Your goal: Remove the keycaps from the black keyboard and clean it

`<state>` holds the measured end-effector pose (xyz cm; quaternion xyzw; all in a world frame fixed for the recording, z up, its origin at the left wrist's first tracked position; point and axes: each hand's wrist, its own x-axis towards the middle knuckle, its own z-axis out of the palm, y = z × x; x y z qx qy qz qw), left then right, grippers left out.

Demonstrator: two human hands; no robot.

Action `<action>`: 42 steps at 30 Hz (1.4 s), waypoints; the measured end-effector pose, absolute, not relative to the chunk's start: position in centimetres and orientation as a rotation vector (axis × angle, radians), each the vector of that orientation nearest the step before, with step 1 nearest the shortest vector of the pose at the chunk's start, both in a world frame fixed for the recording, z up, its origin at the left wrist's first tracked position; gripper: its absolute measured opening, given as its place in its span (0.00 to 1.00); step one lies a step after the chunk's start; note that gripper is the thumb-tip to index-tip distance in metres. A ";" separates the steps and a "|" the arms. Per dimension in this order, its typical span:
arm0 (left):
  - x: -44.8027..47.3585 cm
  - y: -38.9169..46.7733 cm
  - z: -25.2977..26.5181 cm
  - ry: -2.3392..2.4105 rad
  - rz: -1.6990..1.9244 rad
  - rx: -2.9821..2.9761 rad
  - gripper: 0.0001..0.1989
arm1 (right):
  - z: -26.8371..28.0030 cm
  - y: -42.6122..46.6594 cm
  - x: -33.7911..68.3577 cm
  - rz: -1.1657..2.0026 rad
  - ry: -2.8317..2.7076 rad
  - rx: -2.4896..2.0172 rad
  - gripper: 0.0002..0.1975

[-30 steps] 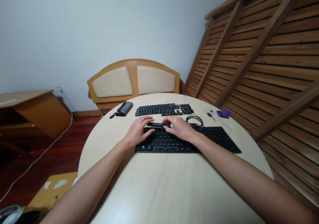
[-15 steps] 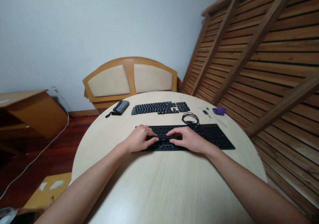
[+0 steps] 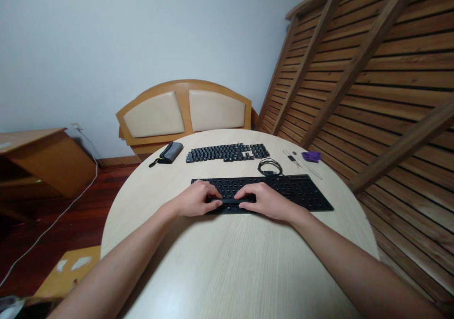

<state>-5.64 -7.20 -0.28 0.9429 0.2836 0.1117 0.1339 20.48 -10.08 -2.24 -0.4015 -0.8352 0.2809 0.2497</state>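
A black keyboard base (image 3: 312, 193) with its keycaps off lies across the table before me. My left hand (image 3: 191, 200) and my right hand (image 3: 268, 200) meet over its front left part. Between them is a long black bar-shaped keycap, looking like a space bar (image 3: 230, 201), pinched at its left end by my left thumb and fingers and at its right end by my right ones. Whether the bar touches the base I cannot tell. Behind the base, loose black keycaps (image 3: 213, 153) are laid out in keyboard order.
A coiled black cable (image 3: 270, 168) rests behind the base. At the table's right are a small keycap puller-like wire tool (image 3: 292, 159), a thin pale stick (image 3: 312, 169) and a purple cloth (image 3: 311, 156). A grey and black pouch (image 3: 170, 152) lies at the back left.
The bar has turned slightly between my fingers and sits a little lower, now showing a smoother face. Both hands keep their pinch, with the fingers shifted slightly.
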 end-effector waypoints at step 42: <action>-7.0 -6.6 -0.1 0.690 0.243 2.655 0.13 | -2.1 -10.2 20.6 0.691 -2.421 -1.009 0.13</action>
